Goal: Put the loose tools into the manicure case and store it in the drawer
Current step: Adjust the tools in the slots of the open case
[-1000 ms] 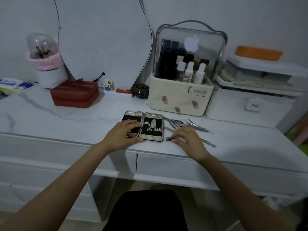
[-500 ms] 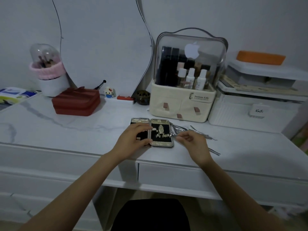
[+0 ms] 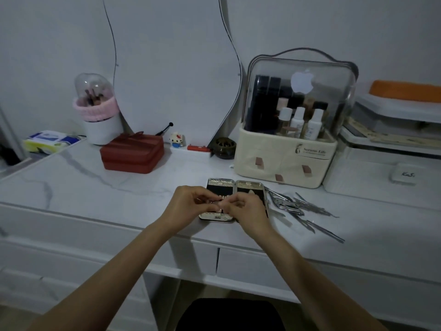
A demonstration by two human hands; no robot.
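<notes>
The manicure case point(image 3: 220, 185) lies open and flat near the desk's front edge, black inside with glittery rims. Both my hands meet over its left half. My left hand point(image 3: 188, 207) and my right hand point(image 3: 245, 210) each pinch an end of a small metal tool point(image 3: 214, 202), probably a nail clipper, held just above the case. Several loose metal tools point(image 3: 300, 206) lie scattered on the desk right of the case. Closed white drawers point(image 3: 250, 263) sit under the desk top.
A cream cosmetics organiser point(image 3: 286, 161) with a clear lid stands behind the case, white storage boxes point(image 3: 381, 173) to its right. A red pouch point(image 3: 132, 154), brush holder point(image 3: 100, 115), tissue pack point(image 3: 47, 140) and small figurine point(image 3: 177, 139) sit at the back left. A dark stool point(image 3: 229, 314) is below.
My right hand picked the small tool up from the desk beside the case and carried it left over the case. My left hand lifted off the case and took hold of the tool's other end.
</notes>
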